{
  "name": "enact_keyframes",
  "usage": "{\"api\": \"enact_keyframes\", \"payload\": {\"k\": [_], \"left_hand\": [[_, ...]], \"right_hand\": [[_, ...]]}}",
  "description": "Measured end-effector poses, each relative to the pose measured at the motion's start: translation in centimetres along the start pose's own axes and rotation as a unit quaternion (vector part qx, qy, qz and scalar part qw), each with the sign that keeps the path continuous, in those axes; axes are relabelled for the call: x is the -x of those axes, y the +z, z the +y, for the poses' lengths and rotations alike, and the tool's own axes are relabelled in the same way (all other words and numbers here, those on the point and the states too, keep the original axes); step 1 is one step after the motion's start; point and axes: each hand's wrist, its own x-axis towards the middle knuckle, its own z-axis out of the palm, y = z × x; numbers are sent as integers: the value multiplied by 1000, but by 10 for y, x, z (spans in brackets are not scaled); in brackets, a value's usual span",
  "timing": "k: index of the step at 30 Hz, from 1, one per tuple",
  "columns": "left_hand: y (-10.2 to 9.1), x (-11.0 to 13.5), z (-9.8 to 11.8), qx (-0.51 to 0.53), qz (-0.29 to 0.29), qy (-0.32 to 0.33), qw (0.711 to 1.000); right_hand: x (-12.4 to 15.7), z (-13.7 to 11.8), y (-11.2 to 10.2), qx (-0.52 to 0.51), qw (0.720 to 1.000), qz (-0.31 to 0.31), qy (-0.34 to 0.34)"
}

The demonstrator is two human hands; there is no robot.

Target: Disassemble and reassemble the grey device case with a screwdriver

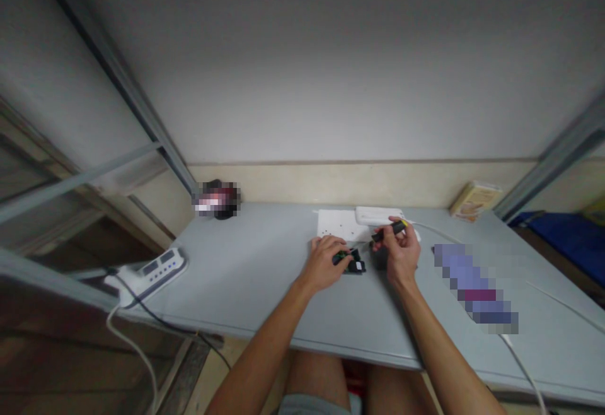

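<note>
A small black device (pixel 358 267) with a bit of green circuit board showing lies on the grey table. My left hand (pixel 325 262) grips it from the left, fingers curled over its edge and hiding part of it. In my right hand (pixel 401 254) is a screwdriver (pixel 388 232) with a black and yellow handle. Its thin shaft slants down to the left, the tip close to the device; whether it touches is too small to tell. Behind both hands a white sheet (pixel 331 221) carries several tiny dark bits, too small to name.
A long white case-like object (pixel 373 214) with a cable stands at the sheet's back edge. The table (pixel 227 276) bears a white power strip (pixel 154 275) at left, a yellow box (pixel 475 200) at back right, and two pixelated items. Metal posts flank the table; a wall closes the back.
</note>
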Motion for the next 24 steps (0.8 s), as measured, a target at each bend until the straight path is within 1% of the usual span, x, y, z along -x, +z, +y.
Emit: {"api": "enact_keyframes", "payload": {"k": [4, 10, 16, 24], "left_hand": [[0, -1, -1, 7, 12, 1, 1000], [0, -1, -1, 6, 19, 13, 1000], [-1, 0, -2, -3, 13, 7, 1000], [1, 0, -4, -25, 11, 37, 999]], "right_hand": [[-2, 3, -1, -11, 1000, 1, 8], [-1, 1, 0, -27, 999, 5, 17], [-2, 2, 0, -42, 999, 12, 14], [0, -1, 1, -40, 999, 6, 3]]}}
